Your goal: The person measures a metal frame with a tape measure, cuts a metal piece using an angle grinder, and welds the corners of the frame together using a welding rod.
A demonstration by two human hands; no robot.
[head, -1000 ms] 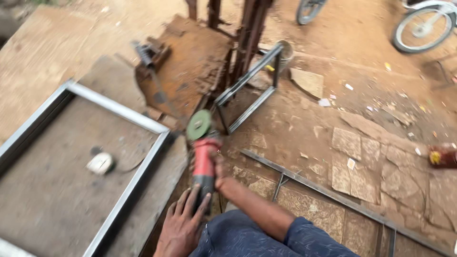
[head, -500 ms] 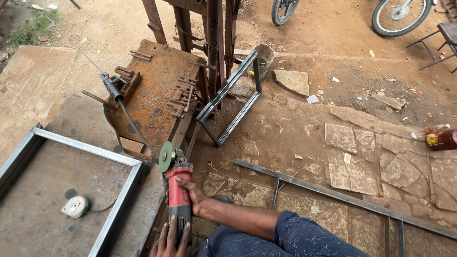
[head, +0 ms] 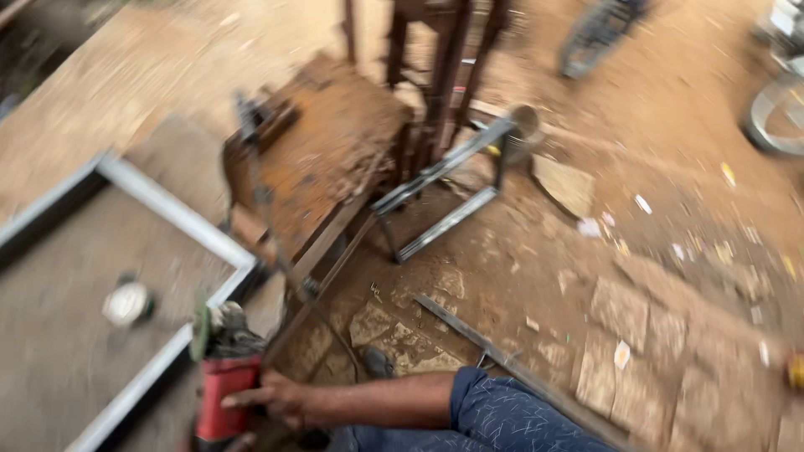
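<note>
Item: red angle grinder with green disc, low beside the grey metal frame, your right hand clamped round its body; left hand's grip cannot be told, barely in view.

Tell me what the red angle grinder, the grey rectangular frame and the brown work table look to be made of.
Red angle grinder: body looks like matt red plastic, its darker head probably metal; motion blur leaves this open.
Grey rectangular frame: seemingly bare steel tube, judging by its dull silver-grey, straight square edges.
Brown work table: apparently steel plate, orange-brown and rough all over, like rust.
</note>
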